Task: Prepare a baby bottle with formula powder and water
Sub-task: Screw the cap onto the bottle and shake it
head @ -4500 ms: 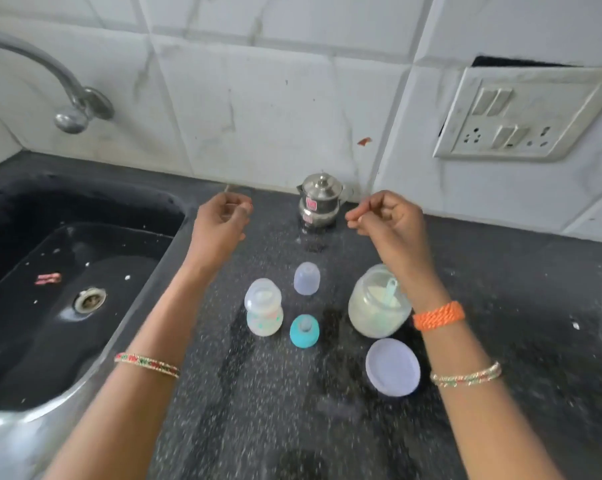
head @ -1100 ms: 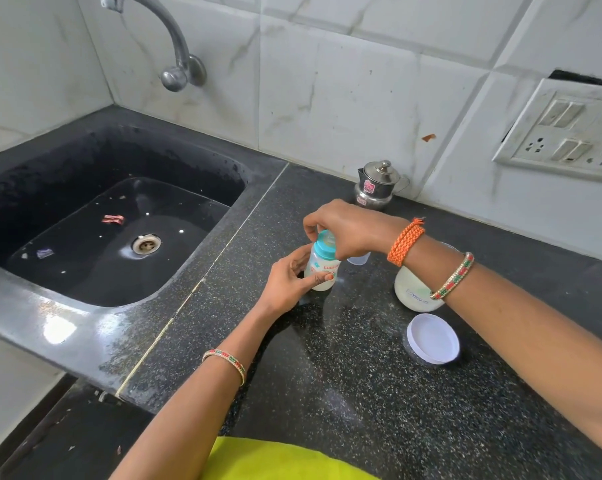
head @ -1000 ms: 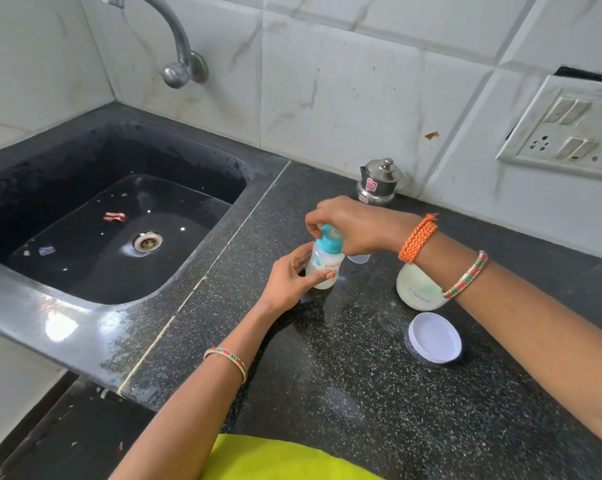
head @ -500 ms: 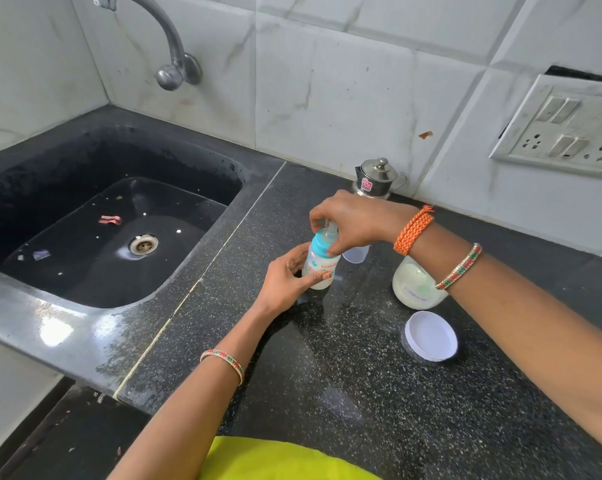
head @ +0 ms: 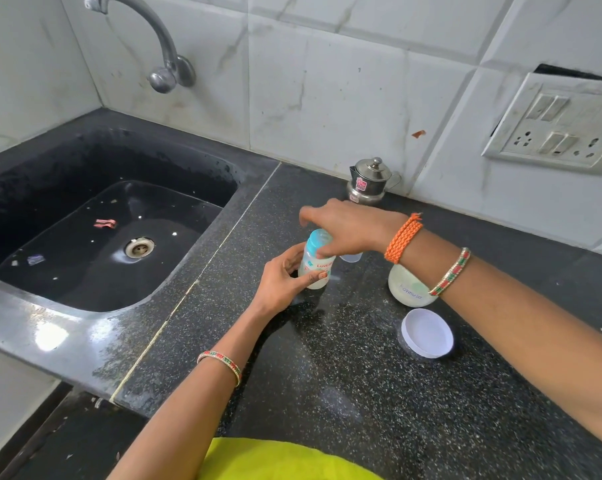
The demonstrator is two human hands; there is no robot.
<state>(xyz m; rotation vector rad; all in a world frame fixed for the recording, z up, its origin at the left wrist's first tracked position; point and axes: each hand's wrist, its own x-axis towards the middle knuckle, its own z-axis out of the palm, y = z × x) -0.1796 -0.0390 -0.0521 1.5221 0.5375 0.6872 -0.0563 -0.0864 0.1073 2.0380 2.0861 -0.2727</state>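
Observation:
A small baby bottle [head: 316, 270] with red lettering stands on the black counter [head: 361, 393], its teal collar [head: 317, 240] on top. My left hand [head: 285, 280] grips the bottle's body from the left. My right hand [head: 344, 228] comes from above and holds the teal collar with curled fingers. The formula jar [head: 408, 289], round and whitish with a blue label, stands open to the right, partly behind my right forearm. Its white lid [head: 427, 333] lies on the counter in front of it. The bottle's clear cap [head: 350, 258] peeks out under my right hand.
A black sink [head: 95, 233] with a metal tap [head: 161, 43] above it fills the left side. A small steel pot [head: 370, 181] stands at the tiled wall behind my hands. A switch and socket panel [head: 555, 126] hangs on the wall at the right.
Earlier both hands were raised and the bottle, collar and cap stood apart. Now the collar sits on the bottle, and over the last second my right hand has turned on it.

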